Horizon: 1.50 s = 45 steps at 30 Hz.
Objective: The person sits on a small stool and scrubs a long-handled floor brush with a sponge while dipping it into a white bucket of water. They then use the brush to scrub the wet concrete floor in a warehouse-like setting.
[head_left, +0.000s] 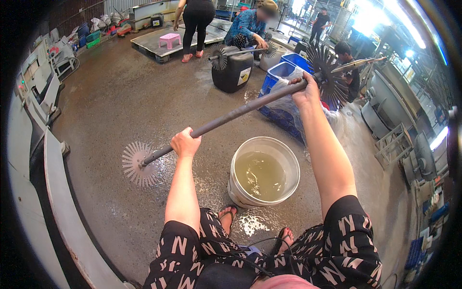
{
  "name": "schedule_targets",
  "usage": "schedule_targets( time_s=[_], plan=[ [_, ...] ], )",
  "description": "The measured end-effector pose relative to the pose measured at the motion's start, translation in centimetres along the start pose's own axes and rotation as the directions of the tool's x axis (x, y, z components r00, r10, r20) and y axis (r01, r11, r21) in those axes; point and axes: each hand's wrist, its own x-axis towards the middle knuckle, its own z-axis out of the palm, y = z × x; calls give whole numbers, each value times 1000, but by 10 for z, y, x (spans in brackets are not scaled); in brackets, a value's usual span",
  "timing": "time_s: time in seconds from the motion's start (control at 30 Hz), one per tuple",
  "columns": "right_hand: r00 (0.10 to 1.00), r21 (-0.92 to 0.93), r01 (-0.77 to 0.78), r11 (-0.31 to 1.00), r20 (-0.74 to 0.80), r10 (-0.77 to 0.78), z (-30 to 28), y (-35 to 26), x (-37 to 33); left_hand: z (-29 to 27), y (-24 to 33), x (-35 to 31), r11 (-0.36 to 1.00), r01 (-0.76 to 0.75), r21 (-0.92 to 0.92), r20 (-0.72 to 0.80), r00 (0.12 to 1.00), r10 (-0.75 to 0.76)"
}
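A long dark grey rod (240, 110) with a slotted, fan-like metal disc at each end slants across in front of me. My left hand (186, 143) is closed around its lower left part, near the left disc (134, 164). Farther up, my right hand (306, 91) grips the rod close to the dark right disc (329, 77). Under the rod, between my forearms, a white bucket (233, 188) stands on the floor, partly filled with cloudy greenish water (264, 178). The rod is clear of the bucket.
Wet concrete floor (101, 106) surrounds my sandalled feet. Ahead are a black jerrycan (231, 72) and blue crates (279, 74) with clear plastic. A crouching person (245, 29) handles a similar disc-ended rod over the jerrycan. A pink stool (169, 39) stands on a low platform.
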Motion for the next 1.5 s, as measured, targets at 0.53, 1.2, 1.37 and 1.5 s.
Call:
schedule_targets(
  time_s=[0.53, 1.2, 1.37, 1.5],
  plan=[
    [995, -205, 41, 978, 97, -21, -9, -12, -8, -2, 9, -3, 1000, 1, 2, -29, 1000, -1],
    [947, -682, 56, 729, 268, 177, 32, -11, -31, -23, 9, 1, 991, 127, -29, -132, 983, -130],
    [942, -701, 63, 711, 276, 189, 29, 0, -36, -22, 6, 0, 985, 173, -18, -136, 975, -174],
    [941, -643, 39, 765, 281, 189, 24, 7, -32, -32, 3, 0, 985, 170, -5, -136, 976, -169]
  ],
)
